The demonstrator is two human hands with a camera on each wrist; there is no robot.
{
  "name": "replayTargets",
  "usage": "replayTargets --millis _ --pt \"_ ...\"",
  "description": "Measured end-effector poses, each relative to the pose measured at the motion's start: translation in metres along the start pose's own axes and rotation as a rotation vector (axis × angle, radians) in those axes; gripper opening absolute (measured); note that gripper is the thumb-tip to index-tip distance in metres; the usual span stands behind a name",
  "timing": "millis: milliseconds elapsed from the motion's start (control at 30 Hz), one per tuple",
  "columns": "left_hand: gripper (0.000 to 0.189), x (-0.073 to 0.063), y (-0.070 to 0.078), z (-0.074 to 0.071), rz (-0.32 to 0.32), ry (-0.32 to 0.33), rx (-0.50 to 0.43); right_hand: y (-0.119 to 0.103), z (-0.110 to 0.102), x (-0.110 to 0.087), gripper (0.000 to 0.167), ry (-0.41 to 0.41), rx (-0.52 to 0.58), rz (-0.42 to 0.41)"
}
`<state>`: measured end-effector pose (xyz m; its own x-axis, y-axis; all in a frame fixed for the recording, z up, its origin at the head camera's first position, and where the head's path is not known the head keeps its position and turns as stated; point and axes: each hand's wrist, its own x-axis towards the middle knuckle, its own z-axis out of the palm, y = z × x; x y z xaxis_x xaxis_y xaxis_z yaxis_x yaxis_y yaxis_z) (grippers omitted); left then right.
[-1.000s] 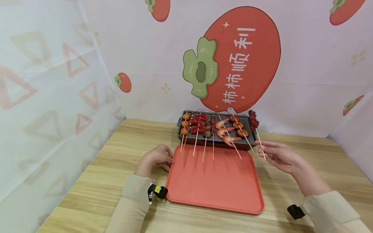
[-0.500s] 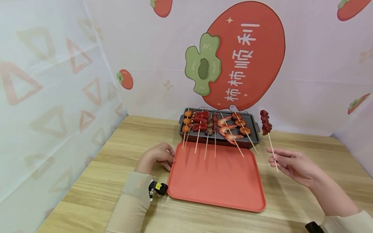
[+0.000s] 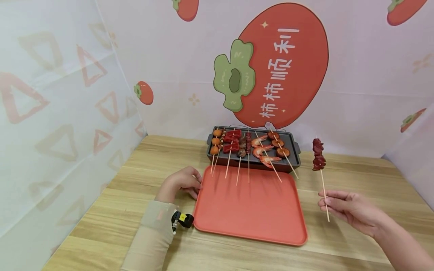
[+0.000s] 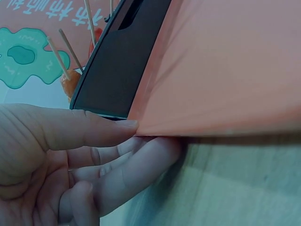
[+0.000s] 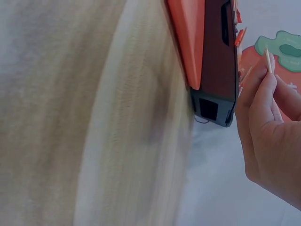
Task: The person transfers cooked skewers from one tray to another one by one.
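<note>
Meat skewer [image 3: 318,155] shifts away from grill [image 3: 289,143]; our right hand [image 3: 352,209] pinches stick [image 3: 323,184], left hand [image 3: 181,180] pinches tray [image 3: 251,210]: hold both steady.

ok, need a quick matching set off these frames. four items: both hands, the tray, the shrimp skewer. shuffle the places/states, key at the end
Column 1
1. Left hand
2. Right hand
3. Tray
4. Shrimp skewer

Column 2
A. Red-orange, on the near side of the grill
B. Pinches the stick of a dark red meat skewer
C. Lies on the grill, bare stick end over the tray
D. Grips the tray's left edge

Pairs: 1-D, 2-B, 3-A, 4-C
</note>
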<state>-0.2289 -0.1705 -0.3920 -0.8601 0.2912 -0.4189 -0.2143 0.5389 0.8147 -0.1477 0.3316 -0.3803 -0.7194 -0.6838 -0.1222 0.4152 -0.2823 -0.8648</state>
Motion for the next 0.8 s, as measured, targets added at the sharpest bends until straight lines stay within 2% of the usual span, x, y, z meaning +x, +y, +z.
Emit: replayTargets --millis 200,500,800 --pt "0.01 0.001 -0.001 0.0 0.003 -0.001 0.0 0.011 0.0 -0.003 0.047 -0.033 0.034 0.042" --pt "0.009 0.002 -0.001 -0.001 -0.001 0.0 -0.021 0.03 0.003 -0.009 0.043 -0.037 -0.007 0.075" --pt "0.009 0.002 0.0 -0.001 -0.015 -0.007 -0.036 0.041 0.009 -0.01 0.035 -0.025 -0.017 0.15"
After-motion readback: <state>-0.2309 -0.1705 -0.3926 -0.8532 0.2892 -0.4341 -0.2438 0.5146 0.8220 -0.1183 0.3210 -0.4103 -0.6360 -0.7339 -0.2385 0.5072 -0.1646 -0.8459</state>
